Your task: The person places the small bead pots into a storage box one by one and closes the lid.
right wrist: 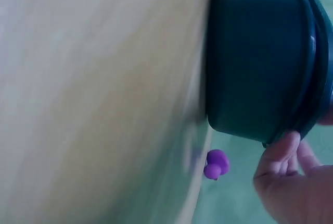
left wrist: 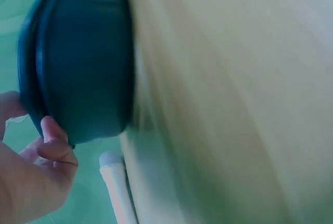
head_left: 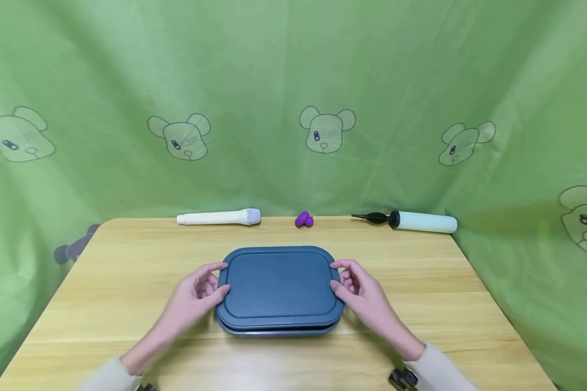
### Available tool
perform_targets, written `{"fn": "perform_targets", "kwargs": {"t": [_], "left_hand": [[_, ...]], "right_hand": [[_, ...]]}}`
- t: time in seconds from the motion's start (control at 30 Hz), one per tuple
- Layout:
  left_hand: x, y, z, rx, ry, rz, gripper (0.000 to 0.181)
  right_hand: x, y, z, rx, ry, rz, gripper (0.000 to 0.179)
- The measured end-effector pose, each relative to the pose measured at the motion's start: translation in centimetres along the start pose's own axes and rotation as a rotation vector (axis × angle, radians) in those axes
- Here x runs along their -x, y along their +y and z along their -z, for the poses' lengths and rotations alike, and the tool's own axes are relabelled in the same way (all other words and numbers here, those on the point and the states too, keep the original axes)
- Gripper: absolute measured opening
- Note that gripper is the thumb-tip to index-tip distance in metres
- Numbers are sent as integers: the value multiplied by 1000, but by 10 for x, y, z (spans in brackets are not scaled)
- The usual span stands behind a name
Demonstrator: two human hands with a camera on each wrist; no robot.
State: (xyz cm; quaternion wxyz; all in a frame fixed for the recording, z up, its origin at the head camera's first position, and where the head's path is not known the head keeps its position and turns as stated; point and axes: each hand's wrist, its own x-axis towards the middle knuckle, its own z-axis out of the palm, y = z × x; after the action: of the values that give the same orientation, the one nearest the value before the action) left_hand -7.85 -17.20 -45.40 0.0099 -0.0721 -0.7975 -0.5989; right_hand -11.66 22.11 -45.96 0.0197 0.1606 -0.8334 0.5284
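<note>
A dark blue rectangular box (head_left: 280, 333) with rounded corners stands in the middle of the wooden table, its matching lid (head_left: 280, 282) on top. Along the front a dark gap shows between lid and rim. My left hand (head_left: 188, 304) pinches the lid's left edge, thumb on top; the right hand (head_left: 369, 298) pinches the opposite edge the same way. In the left wrist view, curled fingers of that hand (left wrist: 36, 182) lie by the box wall (left wrist: 86, 67). The right wrist view shows the other hand (right wrist: 296, 182) at the lid's edge, beside the wall (right wrist: 255, 62). What the box contains is hidden.
Along the table's (head_left: 127, 271) back edge lie a white microphone-shaped stick (head_left: 215, 218), a small purple rounded object (head_left: 304, 219) and a white hand pump (head_left: 420, 221) with a black nozzle. A green curtain (head_left: 254, 81) with bear-head prints hangs behind and at both sides.
</note>
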Motion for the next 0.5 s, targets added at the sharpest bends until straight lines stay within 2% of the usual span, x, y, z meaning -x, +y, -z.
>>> {"fn": "perform_targets", "kwargs": {"t": [0.1, 0.2, 0.37, 0.43, 0.5], "left_hand": [[-4, -4, -6, -121, 3, -54, 51], [-6, -5, -9, -218, 3, -106, 53], [1, -6, -9, -279, -48, -161, 55], [5, -8, -8, -291, -81, -169, 57], [8, -10, -6, -329, -112, -161, 66]], "right_hand": [[0, 0, -2, 128, -7, 12, 40], [3, 0, -1, 201, -13, 46, 45], [12, -2, 1, 221, -55, 54, 51], [14, -2, 4, 223, -97, 44, 55], [15, -3, 8, 242, -157, 30, 62]]}}
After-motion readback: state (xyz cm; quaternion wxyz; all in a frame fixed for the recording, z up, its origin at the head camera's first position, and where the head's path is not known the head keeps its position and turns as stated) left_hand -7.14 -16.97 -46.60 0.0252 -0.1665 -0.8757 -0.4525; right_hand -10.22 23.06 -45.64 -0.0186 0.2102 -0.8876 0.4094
